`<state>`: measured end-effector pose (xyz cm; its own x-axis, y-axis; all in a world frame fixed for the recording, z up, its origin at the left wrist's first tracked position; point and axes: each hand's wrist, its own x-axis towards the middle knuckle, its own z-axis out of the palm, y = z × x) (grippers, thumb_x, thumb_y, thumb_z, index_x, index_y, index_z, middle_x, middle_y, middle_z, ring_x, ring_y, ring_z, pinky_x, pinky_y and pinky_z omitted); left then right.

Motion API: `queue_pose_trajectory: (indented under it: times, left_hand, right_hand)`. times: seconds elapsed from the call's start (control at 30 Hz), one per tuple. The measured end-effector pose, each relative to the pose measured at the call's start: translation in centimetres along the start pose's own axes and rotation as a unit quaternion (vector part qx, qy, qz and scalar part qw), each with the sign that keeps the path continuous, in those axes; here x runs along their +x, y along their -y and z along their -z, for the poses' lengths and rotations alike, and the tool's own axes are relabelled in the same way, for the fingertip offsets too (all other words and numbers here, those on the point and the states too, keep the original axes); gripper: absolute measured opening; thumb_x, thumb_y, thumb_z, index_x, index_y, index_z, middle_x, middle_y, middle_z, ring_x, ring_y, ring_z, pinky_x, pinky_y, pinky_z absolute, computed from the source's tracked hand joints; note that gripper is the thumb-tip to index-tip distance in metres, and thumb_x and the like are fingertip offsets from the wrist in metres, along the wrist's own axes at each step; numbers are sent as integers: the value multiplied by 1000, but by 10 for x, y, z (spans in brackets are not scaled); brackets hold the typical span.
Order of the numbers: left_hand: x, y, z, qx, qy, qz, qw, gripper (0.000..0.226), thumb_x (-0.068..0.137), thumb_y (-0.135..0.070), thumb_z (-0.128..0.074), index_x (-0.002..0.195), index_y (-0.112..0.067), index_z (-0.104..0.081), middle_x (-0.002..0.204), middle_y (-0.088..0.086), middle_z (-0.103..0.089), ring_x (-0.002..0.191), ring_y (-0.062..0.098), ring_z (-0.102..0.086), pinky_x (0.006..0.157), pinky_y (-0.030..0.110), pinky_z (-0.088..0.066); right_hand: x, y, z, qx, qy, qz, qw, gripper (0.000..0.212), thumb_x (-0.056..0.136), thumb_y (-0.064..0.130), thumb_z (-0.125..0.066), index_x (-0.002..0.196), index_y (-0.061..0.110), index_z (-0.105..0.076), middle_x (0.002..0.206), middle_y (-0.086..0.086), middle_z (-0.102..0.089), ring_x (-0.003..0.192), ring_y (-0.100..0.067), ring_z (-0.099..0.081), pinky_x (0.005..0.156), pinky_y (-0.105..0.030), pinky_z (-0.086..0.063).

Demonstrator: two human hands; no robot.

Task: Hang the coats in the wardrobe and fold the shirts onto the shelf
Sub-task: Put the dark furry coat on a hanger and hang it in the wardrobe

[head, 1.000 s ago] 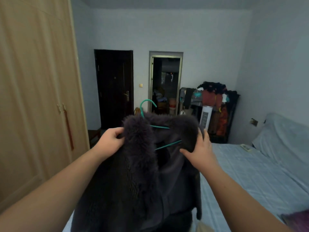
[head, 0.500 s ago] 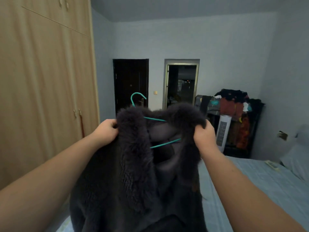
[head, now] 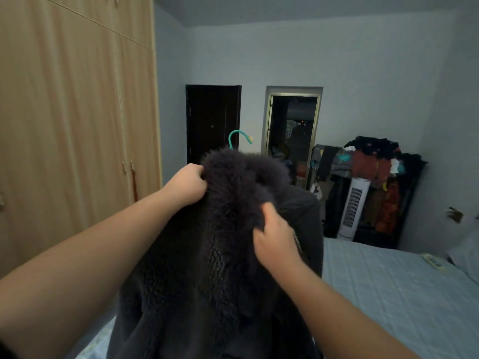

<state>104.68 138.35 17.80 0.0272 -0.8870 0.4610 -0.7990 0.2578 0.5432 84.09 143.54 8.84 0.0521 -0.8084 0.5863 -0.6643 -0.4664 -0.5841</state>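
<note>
While the dark fuzzy coat [head: 220, 255] hangs at centre frame, my left hand [head: 187, 185] grips its furry collar, fingers curled into the pile, and my right hand [head: 276, 238] pinches the fur just below and right. Above the collar pokes the teal hanger hook [head: 237, 137]. Closed wardrobe doors [head: 77, 125] fill the left; the bed [head: 401, 294] lies lower right.

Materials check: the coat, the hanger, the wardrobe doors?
Coat: dark fleece-like pile, looks synthetic, with a longer fluffy fur-type collar; matte.
Hanger: only the teal hook shows; thin and smooth, probably coated wire or plastic.
Wardrobe doors: pale wood-grain panels, flat and low-sheen, likely laminate.
</note>
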Motion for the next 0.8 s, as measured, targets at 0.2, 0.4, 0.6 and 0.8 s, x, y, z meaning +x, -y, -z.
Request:
queue_pose_trajectory:
  times: [0.2,0.4,0.6,0.8]
  left_hand:
    - [10,11,12,-13,-48,0,999,24,89,-19,-62,65,-22,-59,68,-6,-63,78,20,-64,69,31,-44]
    - [6,7,9,-22,-38,-55,998,20,95,-20,-55,81,-32,-64,83,-7,-68,84,13,-63,77,32,-48]
    - [15,30,34,-109,-101,-68,987,28,94,-9,-57,77,-31,-63,85,-11,-67,83,2,-59,75,25,-44]
    - [34,18,85,-134,-169,-128,968,18,94,-1,-57,87,-14,-68,90,-2,-67,81,-2,-53,69,16,-45]
  right_hand:
    - [-42,-18,-19,54,75,9,996,23,91,25,-45,113,30,-43,96,-2,-68,89,-26,-65,75,-39,-51]
    - [-37,-60,-24,-95,191,-56,975,67,90,26,-49,149,27,-19,138,-6,-42,118,-25,-51,98,-36,-45]
    - [6,-64,30,-36,141,-79,986,21,90,34,-52,89,34,-73,86,6,-74,75,-13,-69,79,-42,-58]
    - [71,-3,104,12,-158,97,983,18,97,15,-46,94,27,-59,82,4,-63,63,-14,-56,58,-37,-48]
